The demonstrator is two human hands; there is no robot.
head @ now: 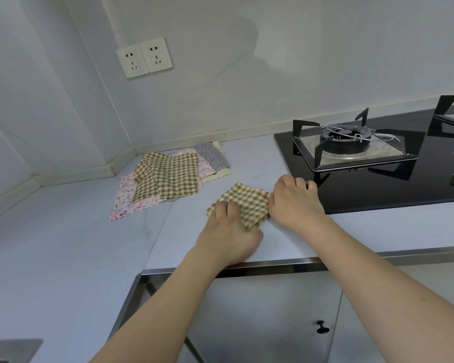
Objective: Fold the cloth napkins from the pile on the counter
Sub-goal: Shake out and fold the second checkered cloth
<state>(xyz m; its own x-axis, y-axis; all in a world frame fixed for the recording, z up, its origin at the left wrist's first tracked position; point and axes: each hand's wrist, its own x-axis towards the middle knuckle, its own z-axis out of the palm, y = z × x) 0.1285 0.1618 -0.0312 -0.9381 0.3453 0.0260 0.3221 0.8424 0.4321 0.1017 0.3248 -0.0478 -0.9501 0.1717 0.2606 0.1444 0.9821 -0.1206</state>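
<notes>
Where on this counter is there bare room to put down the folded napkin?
Bare counter lies left of the left hand, in front of the napkin pile. A second bare strip lies behind the checked napkin, between the pile and the gas hob. It is crowded beside the right hand, at the hob's edge.

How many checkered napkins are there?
2. One small folded checkered napkin lies near the counter's front edge, held by the left hand and right hand. The other tops the pile behind. More may hide underneath.
</notes>
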